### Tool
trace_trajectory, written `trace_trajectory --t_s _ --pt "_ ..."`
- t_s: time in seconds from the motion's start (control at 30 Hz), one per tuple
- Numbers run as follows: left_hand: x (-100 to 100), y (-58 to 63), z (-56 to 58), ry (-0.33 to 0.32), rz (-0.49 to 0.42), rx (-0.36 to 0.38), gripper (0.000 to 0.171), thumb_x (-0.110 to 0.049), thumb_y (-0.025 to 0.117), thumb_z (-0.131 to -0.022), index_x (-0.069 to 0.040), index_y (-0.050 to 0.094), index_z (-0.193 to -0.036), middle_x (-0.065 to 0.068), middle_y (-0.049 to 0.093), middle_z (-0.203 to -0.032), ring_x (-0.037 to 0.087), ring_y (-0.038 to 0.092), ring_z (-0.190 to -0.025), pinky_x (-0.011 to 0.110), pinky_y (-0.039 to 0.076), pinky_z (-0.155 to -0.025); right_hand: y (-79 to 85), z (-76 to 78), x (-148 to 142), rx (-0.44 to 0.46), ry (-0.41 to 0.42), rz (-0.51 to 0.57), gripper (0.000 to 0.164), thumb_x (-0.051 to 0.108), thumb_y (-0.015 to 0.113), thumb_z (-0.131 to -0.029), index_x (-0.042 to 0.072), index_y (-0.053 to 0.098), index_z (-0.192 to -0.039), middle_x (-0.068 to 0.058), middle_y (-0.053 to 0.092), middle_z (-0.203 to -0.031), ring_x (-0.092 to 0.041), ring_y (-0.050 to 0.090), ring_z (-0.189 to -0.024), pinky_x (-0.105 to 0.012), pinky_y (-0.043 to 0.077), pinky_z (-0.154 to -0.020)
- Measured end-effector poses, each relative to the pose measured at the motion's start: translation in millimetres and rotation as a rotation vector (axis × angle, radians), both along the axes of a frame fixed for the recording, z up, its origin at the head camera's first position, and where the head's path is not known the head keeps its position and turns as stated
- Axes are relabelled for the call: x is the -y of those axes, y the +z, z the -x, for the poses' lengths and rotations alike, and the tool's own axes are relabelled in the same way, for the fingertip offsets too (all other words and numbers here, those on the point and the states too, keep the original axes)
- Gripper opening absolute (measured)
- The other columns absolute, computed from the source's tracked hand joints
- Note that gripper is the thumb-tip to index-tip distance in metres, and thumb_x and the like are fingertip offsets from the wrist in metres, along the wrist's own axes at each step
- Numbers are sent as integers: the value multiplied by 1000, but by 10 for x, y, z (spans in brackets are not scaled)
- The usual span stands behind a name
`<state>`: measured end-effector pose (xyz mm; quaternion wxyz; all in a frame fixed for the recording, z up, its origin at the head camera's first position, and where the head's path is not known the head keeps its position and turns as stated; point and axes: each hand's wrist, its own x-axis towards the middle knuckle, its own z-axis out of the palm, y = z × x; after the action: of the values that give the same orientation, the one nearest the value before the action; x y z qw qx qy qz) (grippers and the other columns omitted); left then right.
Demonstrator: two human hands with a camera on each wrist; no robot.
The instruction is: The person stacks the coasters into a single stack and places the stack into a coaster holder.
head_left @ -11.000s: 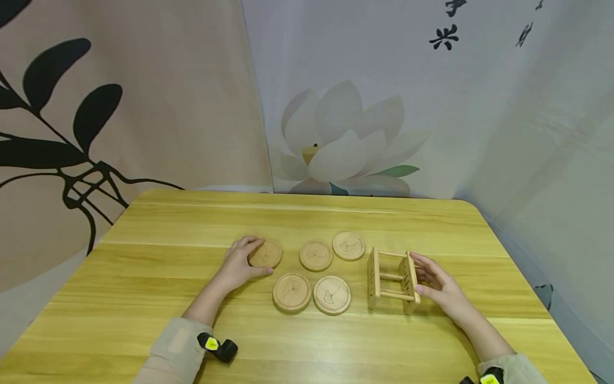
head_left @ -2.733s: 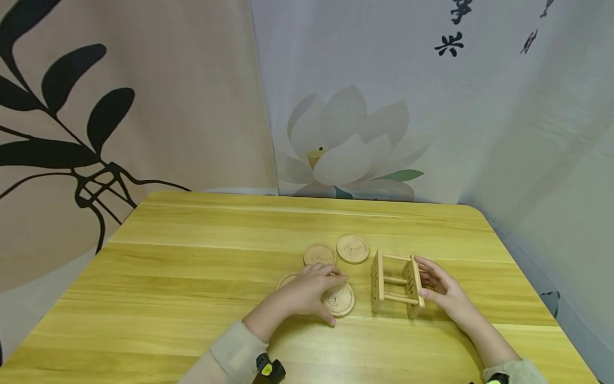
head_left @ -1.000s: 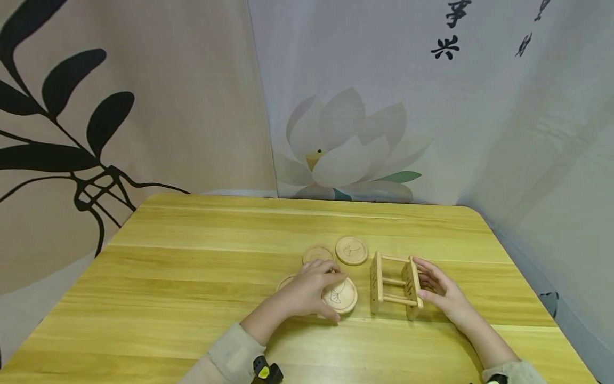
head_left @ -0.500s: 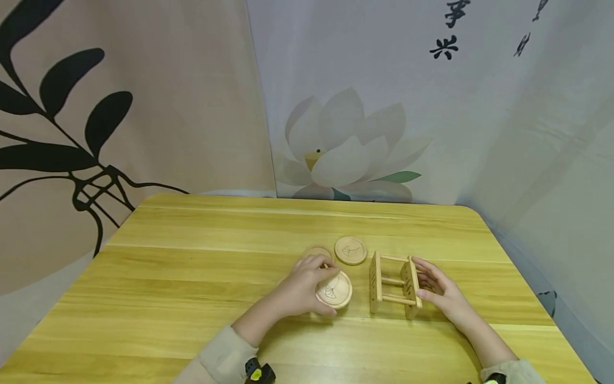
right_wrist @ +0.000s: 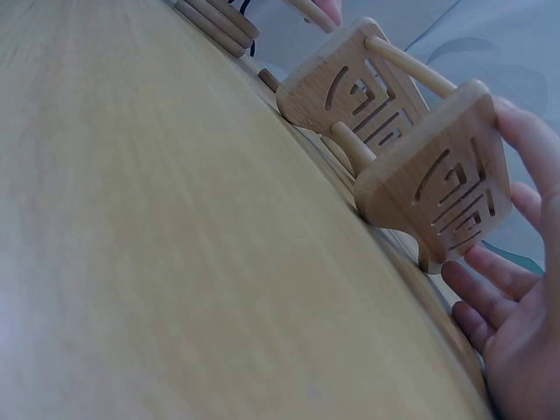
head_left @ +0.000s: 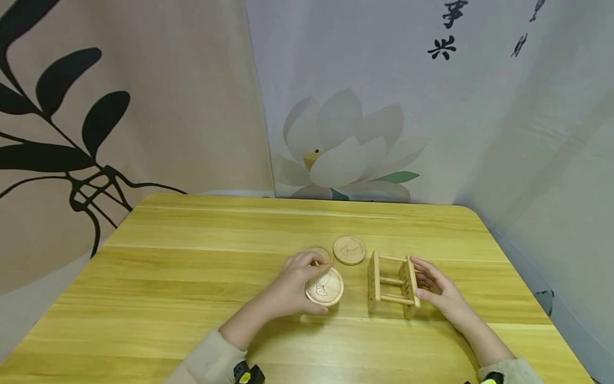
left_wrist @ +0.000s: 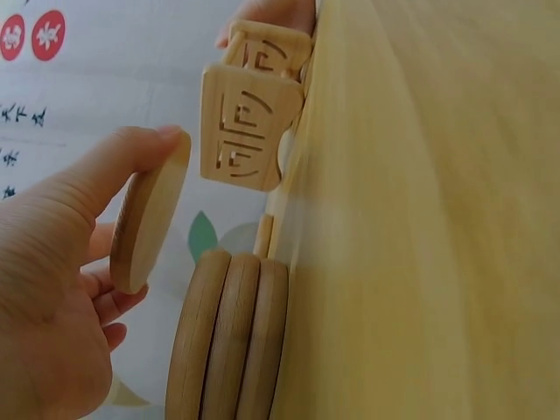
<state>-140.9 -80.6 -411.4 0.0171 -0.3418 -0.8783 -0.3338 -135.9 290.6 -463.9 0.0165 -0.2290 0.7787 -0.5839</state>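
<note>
One pale round wooden coaster (head_left: 324, 286) — aloft left of rack, engraved stem pointing far right, its line near-left to far-right | left hand (head_left: 296, 290) half-curled, pinching its rim | three stacked coasters (left_wrist: 232, 337); one lone coaster (head_left: 349, 250), far | one slotted wooden rack (head_left: 390, 280), panels running near–far | right hand (head_left: 440, 288) loosely curled, gripping its right side | one yellow wooden table (head_left: 144, 298)

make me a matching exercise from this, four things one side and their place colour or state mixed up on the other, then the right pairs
Column one
1. left hand
2. right hand
3. coaster stack
4. leaf at the right of the printed lotus

Column two
A. three pieces, on the table
B. green
C. at the end panel of the wooden rack
D. holding a single coaster off the table

Right pairs: 1-D, 2-C, 3-A, 4-B
</note>
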Motion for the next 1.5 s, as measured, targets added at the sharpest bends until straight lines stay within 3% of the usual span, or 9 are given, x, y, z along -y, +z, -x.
trace_trajectory --t_s 0.37,0.6,0.87,1.27,1.5 --pt "189 -57 -39 28 -46 -12 88 -29 92 -55 -1 57 -131 2 51 -129 20 39 -121 50 24 -105 -11 -5 -2 6 -7 -1 61 -5 54 -93 4 30 -149 -4 41 -142 -8 48 -117 -21 42 -93" --pt "276 -59 -66 41 -56 -5 87 -27 92 -55 0 57 -130 -1 51 -128 20 39 -121 51 23 -106 -10 -5 -4 2 -2 0 61 -5 54 -93 3 29 -149 -1 40 -143 -8 48 -118 -21 42 -93" --pt "365 -78 -85 59 -76 18 86 -25 92 -54 0 58 -129 -3 51 -127 20 40 -120 51 26 -103 -12 -1 -6 2 3 1 61 -5 53 -93 4 29 -149 7 38 -144 -7 47 -119 -19 41 -94" --pt "500 -114 -105 122 -67 83 87 -29 92 -56 -5 57 -133 -6 48 -127 20 37 -121 51 29 -101 15 -26 8 11 -4 -3 61 -5 53 -93 4 29 -149 2 38 -145 -7 47 -119 -19 41 -93" --pt "545 -131 -121 130 -64 95 86 -30 92 -58 -4 57 -132 -1 48 -129 22 37 -123 52 30 -100 0 -10 -2 26 -5 7 61 -4 54 -93 4 29 -149 7 38 -144 -7 47 -118 -19 41 -94"
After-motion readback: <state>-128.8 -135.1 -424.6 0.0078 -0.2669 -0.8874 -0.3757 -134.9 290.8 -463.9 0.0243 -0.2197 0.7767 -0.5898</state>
